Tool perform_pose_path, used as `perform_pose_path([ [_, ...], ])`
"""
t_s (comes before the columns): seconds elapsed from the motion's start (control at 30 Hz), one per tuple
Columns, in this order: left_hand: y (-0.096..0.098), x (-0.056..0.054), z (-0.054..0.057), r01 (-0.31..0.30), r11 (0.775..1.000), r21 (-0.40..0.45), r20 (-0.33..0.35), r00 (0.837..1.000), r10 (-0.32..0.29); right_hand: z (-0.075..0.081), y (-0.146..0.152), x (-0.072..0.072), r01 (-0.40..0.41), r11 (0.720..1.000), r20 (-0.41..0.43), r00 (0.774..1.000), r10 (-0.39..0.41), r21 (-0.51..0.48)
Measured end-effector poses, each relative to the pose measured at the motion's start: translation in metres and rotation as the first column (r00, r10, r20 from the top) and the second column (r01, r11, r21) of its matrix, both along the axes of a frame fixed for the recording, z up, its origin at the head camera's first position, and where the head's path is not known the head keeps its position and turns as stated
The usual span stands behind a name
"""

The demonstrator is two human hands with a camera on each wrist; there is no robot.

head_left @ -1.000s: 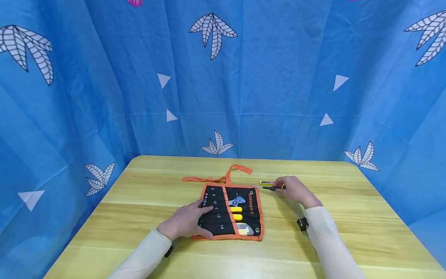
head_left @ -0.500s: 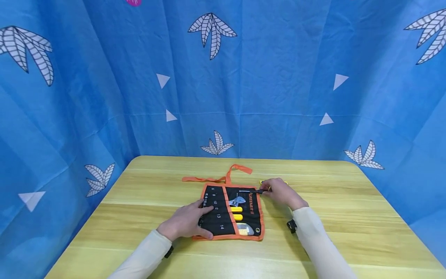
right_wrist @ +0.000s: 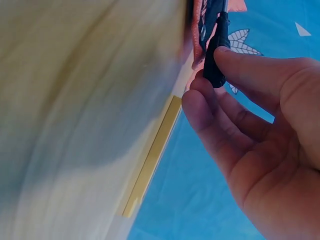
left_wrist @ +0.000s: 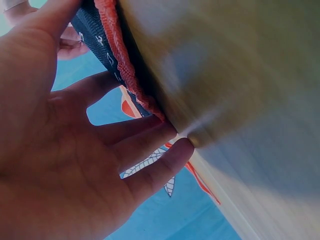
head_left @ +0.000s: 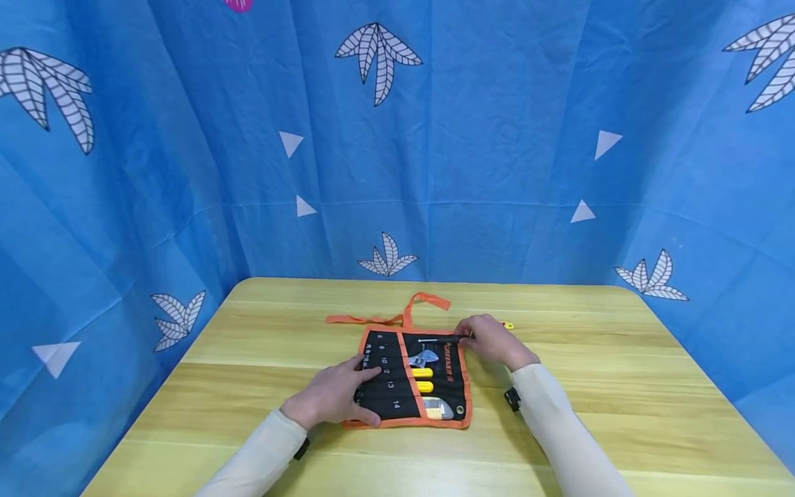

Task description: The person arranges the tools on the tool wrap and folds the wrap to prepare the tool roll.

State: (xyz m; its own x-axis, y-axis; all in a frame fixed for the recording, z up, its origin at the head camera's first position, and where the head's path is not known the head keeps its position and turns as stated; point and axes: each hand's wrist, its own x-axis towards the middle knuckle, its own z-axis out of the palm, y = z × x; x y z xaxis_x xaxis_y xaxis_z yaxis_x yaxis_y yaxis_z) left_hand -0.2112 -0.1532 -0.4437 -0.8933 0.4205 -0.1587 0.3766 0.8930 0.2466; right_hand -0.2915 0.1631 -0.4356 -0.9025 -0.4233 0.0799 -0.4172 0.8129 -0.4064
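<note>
A black tool pouch [head_left: 388,397] with orange trim lies unfolded on the table. My left hand [head_left: 332,392] rests on its left side with fingers spread, and in the left wrist view those fingers lie along the pouch's edge [left_wrist: 125,65]. With thumb and fingers my right hand [head_left: 491,339] pinches the black handle of a screwdriver [right_wrist: 216,60]. Its thin metal shaft points left over the pouch's upper right part. An adjustable wrench [head_left: 424,357], two yellow handles [head_left: 424,387] and a pale yellow and grey utility knife [head_left: 437,408] stick out of the pocket.
Orange tie straps [head_left: 428,298] trail behind the pouch. A flat yellow strip-like object [right_wrist: 152,157] lies on the wooden table [head_left: 596,373] beyond my right hand, mostly hidden in the head view. A blue patterned curtain [head_left: 497,138] hangs around the table.
My right hand has carried the screwdriver leftward, from beside the pouch to over its upper right part. The left hand has stayed in place on the pouch.
</note>
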Motion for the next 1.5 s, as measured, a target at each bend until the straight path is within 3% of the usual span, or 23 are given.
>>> perform_pose_path([
  [0.6,0.0,-0.001,0.0,-0.001,1.0,0.001,-0.001,1.0,0.001,0.006,-0.022,-0.007,-0.03,0.999,0.029,0.999,0.029,0.025],
  [1.5,-0.001,0.0,0.0,0.004,1.0,0.011,0.009,1.0,-0.004,0.011,-0.05,-0.007,-0.068,0.997,0.047,0.997,0.067,0.025],
])
